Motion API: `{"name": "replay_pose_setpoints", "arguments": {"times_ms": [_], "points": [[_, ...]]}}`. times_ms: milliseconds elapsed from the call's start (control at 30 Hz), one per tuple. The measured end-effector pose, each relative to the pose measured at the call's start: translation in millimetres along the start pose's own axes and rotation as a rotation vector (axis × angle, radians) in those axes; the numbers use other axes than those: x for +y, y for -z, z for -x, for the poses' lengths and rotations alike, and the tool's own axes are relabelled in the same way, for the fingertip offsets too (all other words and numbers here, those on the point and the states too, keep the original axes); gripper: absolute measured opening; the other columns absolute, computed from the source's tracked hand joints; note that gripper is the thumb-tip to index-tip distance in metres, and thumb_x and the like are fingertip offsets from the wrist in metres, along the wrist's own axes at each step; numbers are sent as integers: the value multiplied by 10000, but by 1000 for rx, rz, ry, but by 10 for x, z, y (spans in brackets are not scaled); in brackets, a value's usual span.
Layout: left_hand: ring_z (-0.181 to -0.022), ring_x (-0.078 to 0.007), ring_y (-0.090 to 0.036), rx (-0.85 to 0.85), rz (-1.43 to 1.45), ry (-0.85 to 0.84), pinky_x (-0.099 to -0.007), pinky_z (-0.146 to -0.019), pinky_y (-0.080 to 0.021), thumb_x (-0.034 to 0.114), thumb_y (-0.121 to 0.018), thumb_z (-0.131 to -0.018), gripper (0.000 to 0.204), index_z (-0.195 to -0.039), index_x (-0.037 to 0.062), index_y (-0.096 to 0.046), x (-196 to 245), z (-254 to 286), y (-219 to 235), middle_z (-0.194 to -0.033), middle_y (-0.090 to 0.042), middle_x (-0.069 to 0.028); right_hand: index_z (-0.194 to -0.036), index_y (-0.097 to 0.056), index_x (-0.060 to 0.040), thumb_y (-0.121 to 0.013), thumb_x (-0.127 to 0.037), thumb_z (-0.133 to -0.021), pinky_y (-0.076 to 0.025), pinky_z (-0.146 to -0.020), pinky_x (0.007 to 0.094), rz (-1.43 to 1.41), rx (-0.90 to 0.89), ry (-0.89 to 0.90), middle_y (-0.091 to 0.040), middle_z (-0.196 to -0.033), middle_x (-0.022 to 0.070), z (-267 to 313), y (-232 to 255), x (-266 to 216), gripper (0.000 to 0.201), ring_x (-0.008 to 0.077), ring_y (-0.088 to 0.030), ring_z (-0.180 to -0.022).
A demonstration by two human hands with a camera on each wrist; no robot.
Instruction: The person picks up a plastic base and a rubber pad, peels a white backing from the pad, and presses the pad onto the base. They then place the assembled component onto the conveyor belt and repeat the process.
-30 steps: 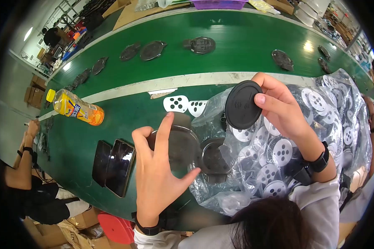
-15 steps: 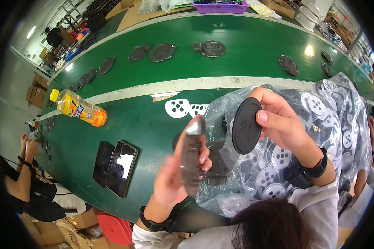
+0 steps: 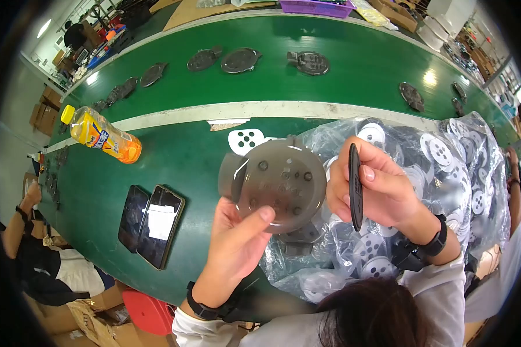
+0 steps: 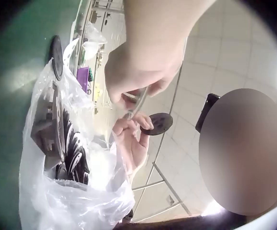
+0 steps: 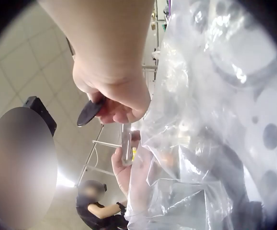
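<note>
In the head view my left hand (image 3: 231,248) grips a smoky translucent round plastic cover (image 3: 289,179) by its lower edge, thumb on its face. Small round studs show through the cover, and a tab juts from its left side. Just to its right, my right hand (image 3: 388,188) pinches a black round disc (image 3: 355,188) turned edge-on, thumb on one side. The right wrist view shows that disc (image 5: 89,113) between thumb and fingers. Below the held cover, another dark cover (image 3: 298,248) lies by the plastic bag, partly hidden.
A clear bag (image 3: 312,283) full of white plates with black holes spreads on the right. More such plates (image 3: 246,140) lie behind the cover. Two phones (image 3: 162,225) and a drink bottle (image 3: 101,136) stand left. Several dark covers (image 3: 240,60) sit on the green belt.
My left hand has picked up the translucent cover from the table and raised it, its face now toward the head camera. The black disc in my right hand has turned from face-on to edge-on.
</note>
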State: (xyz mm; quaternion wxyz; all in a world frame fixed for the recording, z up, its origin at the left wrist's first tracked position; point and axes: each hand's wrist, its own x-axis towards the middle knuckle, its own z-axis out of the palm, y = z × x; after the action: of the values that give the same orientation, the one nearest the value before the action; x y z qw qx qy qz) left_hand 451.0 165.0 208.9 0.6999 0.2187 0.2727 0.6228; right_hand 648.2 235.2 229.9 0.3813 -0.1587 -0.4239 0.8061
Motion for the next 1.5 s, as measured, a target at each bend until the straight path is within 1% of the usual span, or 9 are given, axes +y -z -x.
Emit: {"name": "replay_pose_setpoints", "arguments": {"times_ms": [233, 367, 567, 833, 1067, 1233, 1333, 1433, 1500], "points": [[-1174, -318, -469, 11, 16, 83, -461, -1001, -365, 179, -543, -794, 588, -1321, -11, -364, 7, 46, 0, -1276, -471, -171, -899, -448, -81, -530, -264, -906, -355, -649, 282, -92, 10, -21, -455, -679, 30, -17, -19, -11, 201, 169, -444, -725], [-1154, -256, -473, 38, -164, -17, -410, -976, -383, 148, -599, -778, 619, -1311, -39, -347, 33, 19, -16, -1249, -465, -169, -992, -475, -59, -470, -190, -905, -367, -756, 272, -548, -272, -80, -452, -751, -11, -108, 177, -1, 158, 142, -459, -784], [-1116, -240, -513, -76, -274, -130, -389, -959, -410, -66, -627, -727, 566, -1248, -31, -407, 8, 17, 44, -1181, -531, -148, -989, -459, -62, -493, -170, -863, -336, -698, 269, -703, -269, -115, -379, -685, -18, -84, 170, -37, 170, 138, -393, -720], [-1068, -288, -550, 168, -172, -48, -428, -923, -448, 12, -542, -743, 489, -1216, -25, -426, 15, -16, 23, -1154, -538, -167, -938, -429, -44, -564, -155, -793, -342, -612, 318, -105, 32, -67, -437, -762, 79, -12, 3, -222, 226, 204, -441, -708], [-1046, -151, -521, 16, -537, -216, -293, -892, -423, -83, -568, -777, 456, -1211, -16, -443, -12, 58, 112, -1125, -550, -95, -1011, -429, -21, -622, -38, -756, -416, -678, 314, 293, 170, 45, -563, -840, 125, 29, 12, -155, 320, 200, -548, -825], [-1042, -140, -509, 117, -441, -233, -270, -879, -414, -36, -563, -821, 417, -1211, -30, -415, -37, -10, -12, -1135, -528, -84, -1151, -442, -5, -620, 24, -802, -442, -869, 302, 43, -4, 11, -571, -1046, 78, 44, 49, -158, 393, 141, -540, -1022], [-1043, -136, -504, 86, -434, -226, -268, -890, -401, 20, -542, -860, 379, -1210, -30, -404, -14, -28, -48, -1134, -521, -78, -1132, -466, -16, -665, 27, -767, -443, -862, 291, 145, -63, -96, -562, -1061, 77, 66, 155, -176, 419, 140, -541, -1016], [-1030, -129, -502, 103, -342, -223, -269, -902, -388, 57, -511, -889, 327, -1192, -27, -421, -3, 8, -67, -1118, -529, -74, -1119, -490, -27, -695, 33, -739, -447, -848, 280, 552, -341, 133, -559, -1053, 77, 17, 190, -142, 436, 139, -557, -980], [-1019, -123, -502, 114, -258, -236, -270, -906, -381, 68, -497, -899, 301, -1179, -27, -436, -18, 8, -58, -1108, -537, -73, -1046, -514, -35, -703, 22, -736, -453, -830, 273, 479, 27, 61, -585, -981, 74, 70, -76, -173, 368, 136, -578, -924]]}}
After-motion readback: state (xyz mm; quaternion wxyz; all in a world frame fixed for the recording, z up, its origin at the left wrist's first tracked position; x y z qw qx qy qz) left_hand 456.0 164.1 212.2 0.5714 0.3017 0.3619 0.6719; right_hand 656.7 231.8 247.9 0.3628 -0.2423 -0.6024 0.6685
